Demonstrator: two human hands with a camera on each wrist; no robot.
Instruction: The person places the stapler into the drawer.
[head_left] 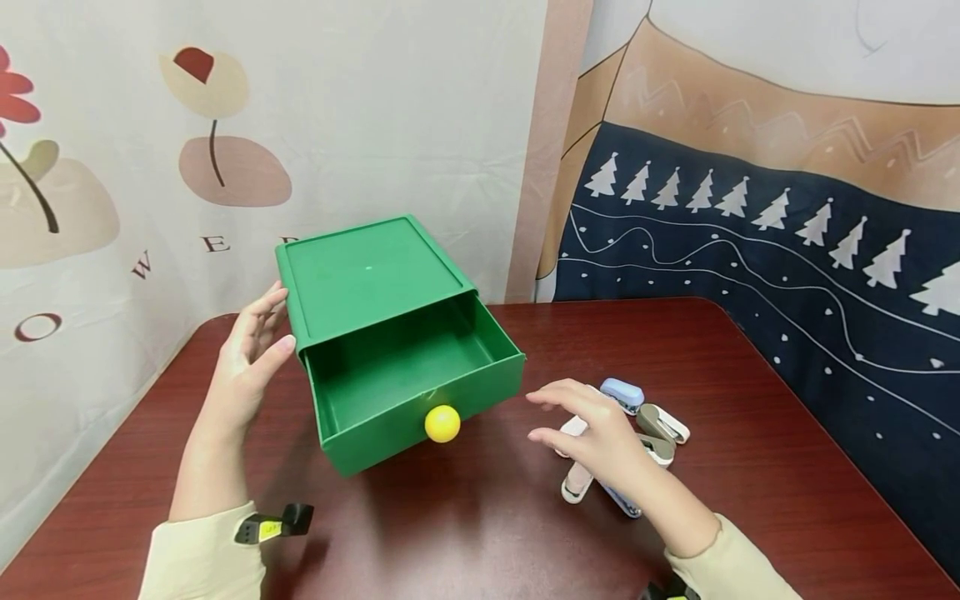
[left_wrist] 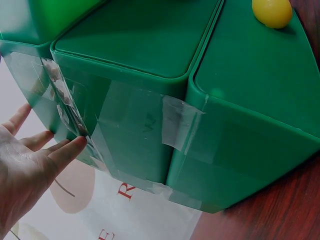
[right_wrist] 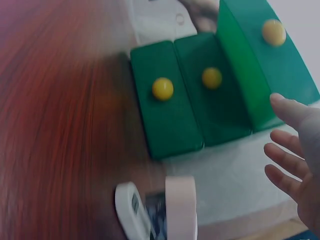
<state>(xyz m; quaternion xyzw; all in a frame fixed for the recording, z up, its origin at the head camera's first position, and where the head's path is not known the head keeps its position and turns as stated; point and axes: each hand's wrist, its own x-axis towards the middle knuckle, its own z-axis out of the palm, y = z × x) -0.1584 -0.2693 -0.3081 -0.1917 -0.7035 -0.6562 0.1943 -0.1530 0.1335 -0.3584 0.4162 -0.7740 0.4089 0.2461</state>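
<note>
A green drawer unit (head_left: pixel 375 275) stands on the table with its top drawer (head_left: pixel 397 367) pulled out. A round yellow knob (head_left: pixel 442 423) sits on that drawer's front, and no contents show inside. In the left wrist view, my left hand (left_wrist: pixel 30 170) touches the unit's taped side (left_wrist: pixel 120 120) with extended fingertips. My right hand (head_left: pixel 600 429) hovers to the right of the drawer, fingers loosely bent and holding nothing. Beneath and behind it lie several small staplers, among them a blue one (head_left: pixel 622 393), a grey-and-white one (head_left: pixel 663 423) and a pink-and-white one (head_left: pixel 577 482), partly hidden by the hand.
Two closed drawers with yellow knobs (right_wrist: pixel 163 89) sit below the pulled-out one in the right wrist view. The reddish-brown table (head_left: pixel 787 467) reaches back to a printed curtain (head_left: pixel 420 108) and a dark cloth with white trees (head_left: pixel 750 250).
</note>
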